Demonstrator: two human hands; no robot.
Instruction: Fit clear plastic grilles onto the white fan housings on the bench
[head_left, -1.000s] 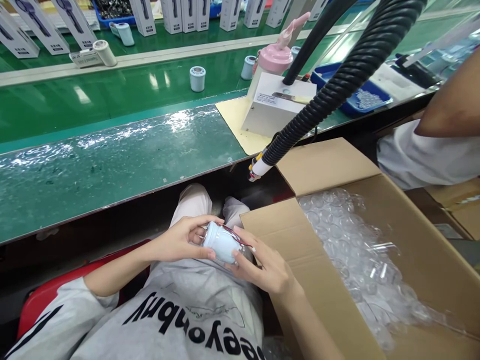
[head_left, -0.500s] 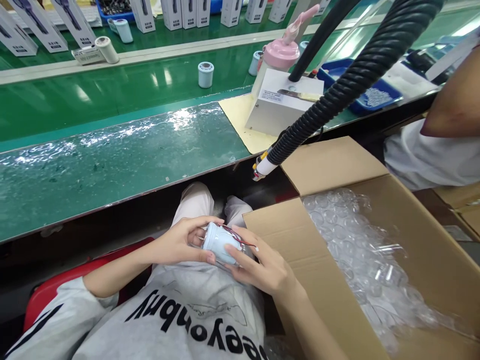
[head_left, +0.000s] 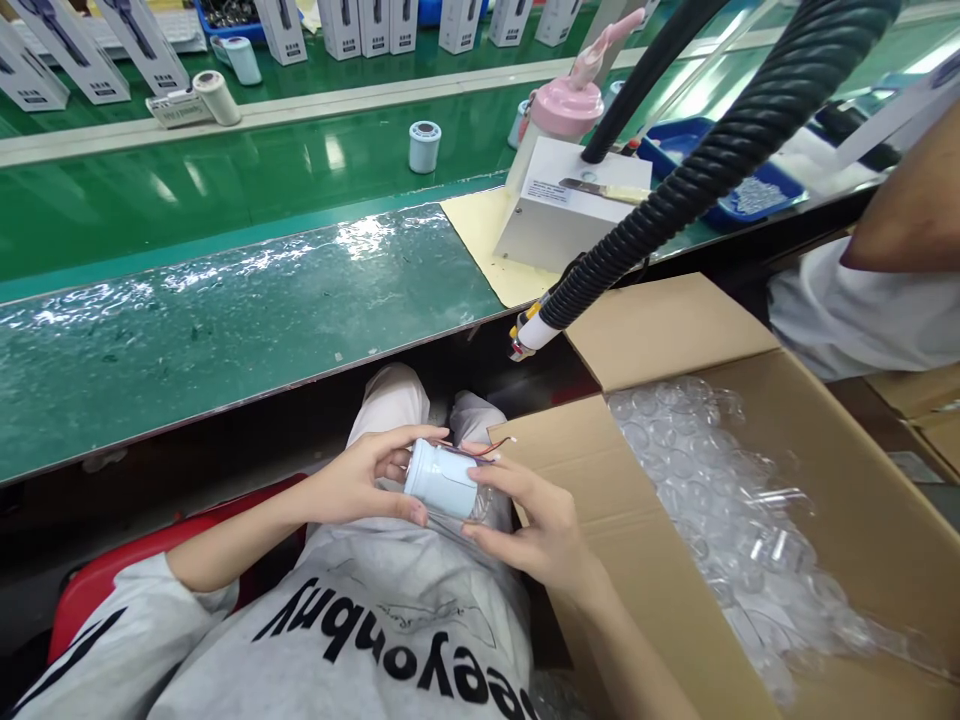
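Note:
Over my lap, a light blue cylindrical housing [head_left: 444,482] lies on its side between my two hands. My left hand [head_left: 375,478] grips its left end, thumb below and fingers above. Thin dark and red wires [head_left: 491,448] stick out past its upper right side. At the right end, my right hand [head_left: 541,520] has its fingers curled about the housing and a clear plastic piece [head_left: 486,504], which the fingers partly cover. How far the clear piece reaches over the housing I cannot tell.
An open carton [head_left: 652,500] of clear plastic covers [head_left: 720,500] stands at my right. A black ribbed hose [head_left: 675,200] hangs above its flap. On the green bench are a white stand [head_left: 562,215] and pink-topped bottle [head_left: 566,105]. A light blue canister [head_left: 424,147] sits on the green belt.
The housing has turned in my hands, and the wires now point up and right. My right fingers have shifted and spread along its right end. The belt canister has moved slightly right.

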